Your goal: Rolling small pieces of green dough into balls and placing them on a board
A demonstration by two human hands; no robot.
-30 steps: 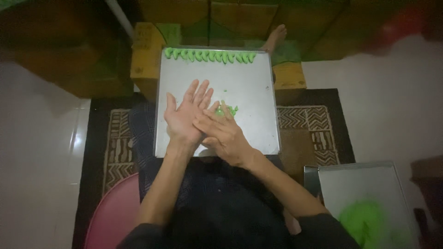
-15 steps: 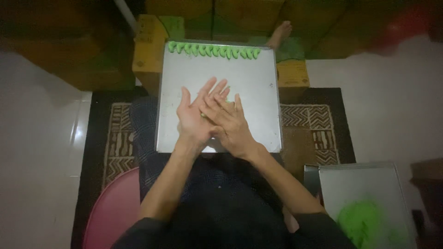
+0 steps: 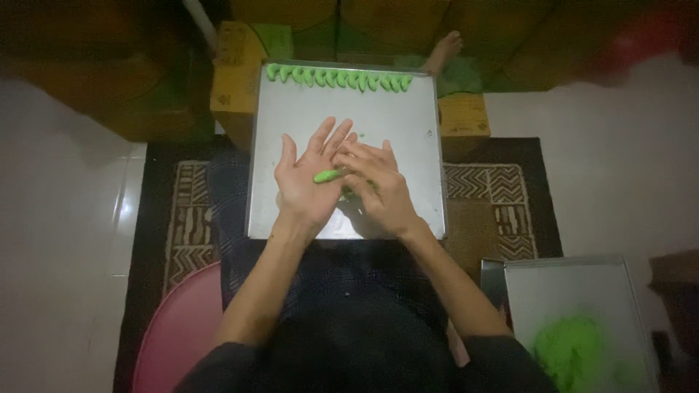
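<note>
A small green roll of dough (image 3: 328, 175) is pressed between the open left hand (image 3: 309, 182) and the flat right hand (image 3: 378, 188), fingers extended, none curled. One row of shaped green dough pieces (image 3: 338, 76) is laid at twelve o'clock on the square metal tray (image 3: 408, 145); most of the tray is unfilled. A green dough lump (image 3: 575, 349) is left at four o'clock.

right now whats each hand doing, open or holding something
Left hand: open, palm up, a green dough piece lying on it.
Right hand: flat, palm down, fingers pressing on that dough piece; not gripping it.
</note>
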